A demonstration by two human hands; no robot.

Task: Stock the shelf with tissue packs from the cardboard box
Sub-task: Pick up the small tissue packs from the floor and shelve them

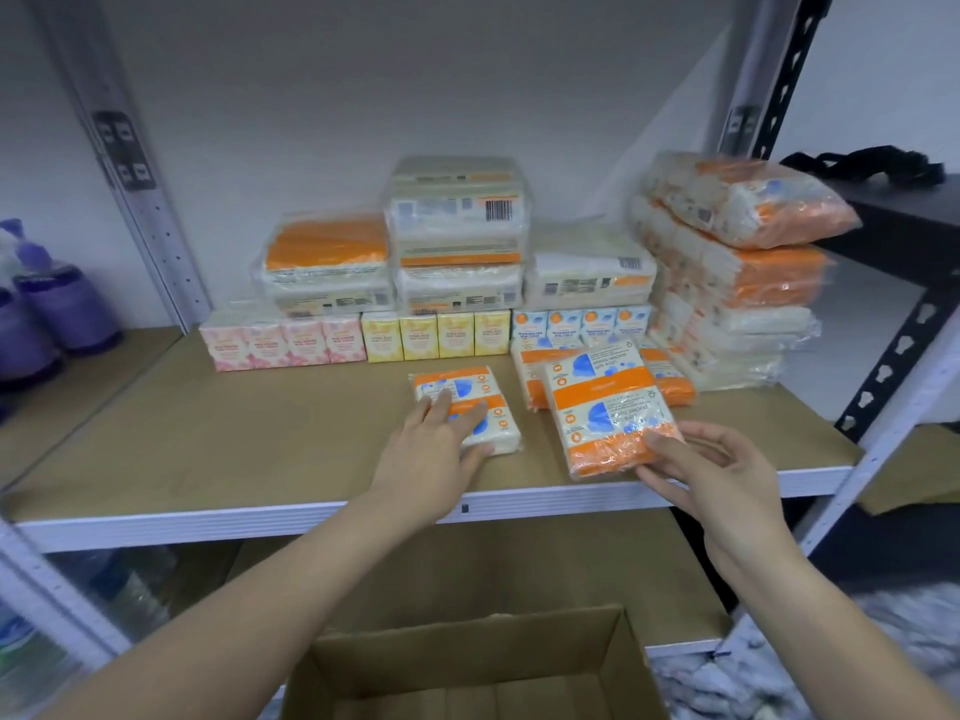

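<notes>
While the right hand (711,480) pinches the near orange end of a tissue pack (610,418) between thumb and fingertips, the pack tilts up off the shelf (260,449), leaning over another pack lying behind it; I judge it is being set down near the front edge, right of middle. The left hand (431,449) lies flat, fingers straight, pressing a second pack (467,407) onto the board, probably to square it in place; that pack sits under the fingertips, toward the middle. Further back, rows of small pink, yellow and blue boxes (431,335) line up, with wrapped bundles on top and a tall stack (727,293) at the right corner. Below the front edge the cardboard box (467,667) stands open; what it holds I cannot tell.
</notes>
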